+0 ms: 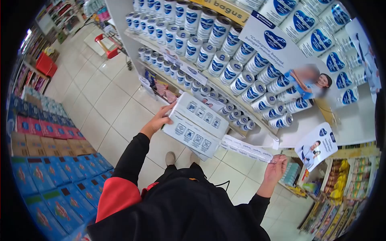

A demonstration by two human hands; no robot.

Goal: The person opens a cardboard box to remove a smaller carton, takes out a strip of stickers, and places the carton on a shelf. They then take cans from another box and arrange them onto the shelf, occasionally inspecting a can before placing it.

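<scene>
In the head view, my left hand [159, 120] grips the left edge of a white cardboard box [188, 129] with its fingers wrapped over the corner. Rows of small printed handling symbols show on the box's face. From the box's right side a long strip of printed packing tape [248, 149] stretches out, partly lifted away. Its far end is pinched in my right hand [275, 168], with the fingers closed together. The box is held tilted above the floor, in front of the shelf. Its contents are hidden.
Shelves of white-and-blue cans [219, 62] rise ahead, with a hanging promotional card [317, 147] near my right hand. Stacked blue cartons [56, 176] stand at left. A red-handled trolley [106, 46] is farther back on the tiled floor [94, 94]. Snack packs [339, 176] fill shelves at right.
</scene>
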